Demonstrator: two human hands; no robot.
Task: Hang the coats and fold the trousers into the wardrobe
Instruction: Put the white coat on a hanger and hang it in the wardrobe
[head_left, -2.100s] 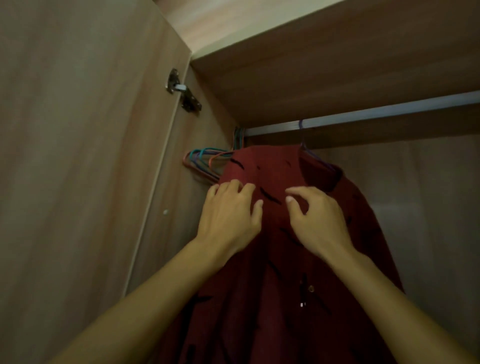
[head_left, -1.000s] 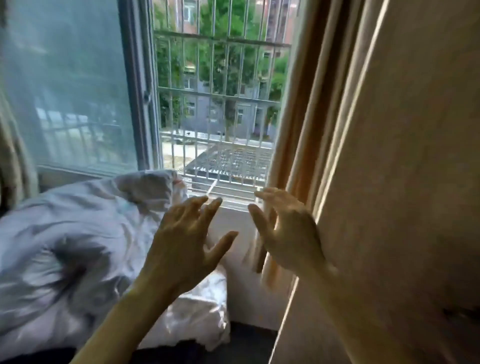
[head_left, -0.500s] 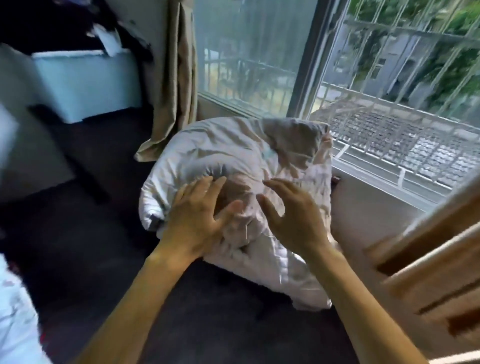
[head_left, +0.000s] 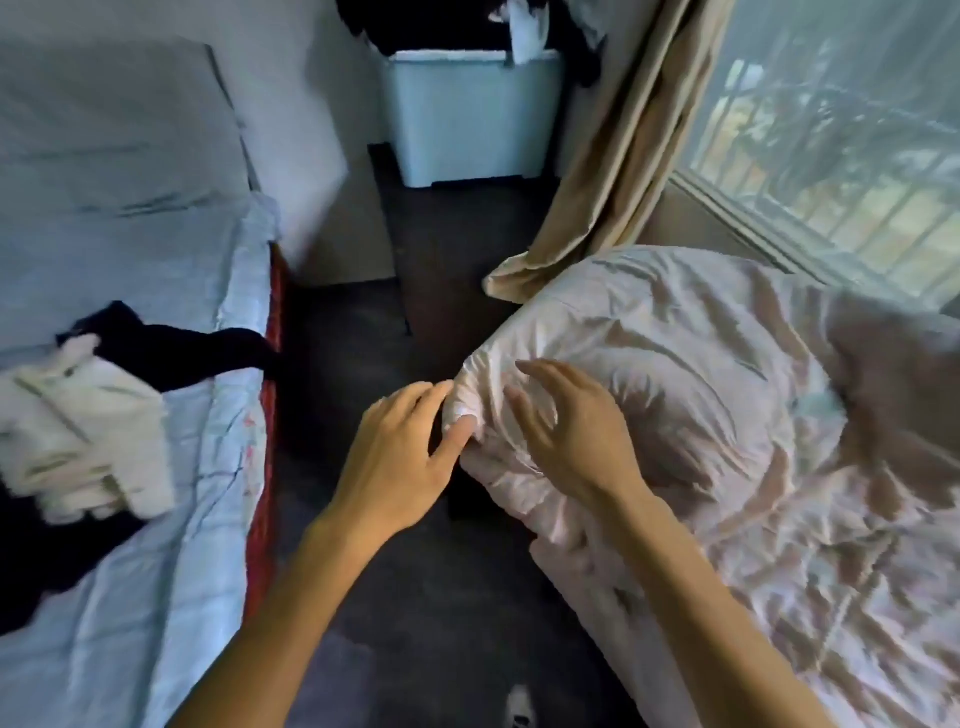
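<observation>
Both my hands hang empty in mid-air in front of me. My left hand (head_left: 400, 457) and my right hand (head_left: 569, 431) have loosely spread fingers and hold nothing. On the bed at the left lie a cream-white garment (head_left: 78, 441) and a black garment (head_left: 182, 353), in a loose pile. The wardrobe and the dark red coat are out of view.
A bed with a pale blue sheet (head_left: 130, 597) fills the left. A crumpled pinkish-white duvet (head_left: 727, 415) lies at the right under the window (head_left: 841, 145). A beige curtain (head_left: 613, 166) hangs beside it. A light blue bin (head_left: 467, 114) stands at the far end of the dark floor strip (head_left: 415, 597).
My view swung left from the wardrobe, past the window, to the room. Both hands let go of the red coat, which stayed on the rail, and now are empty.
</observation>
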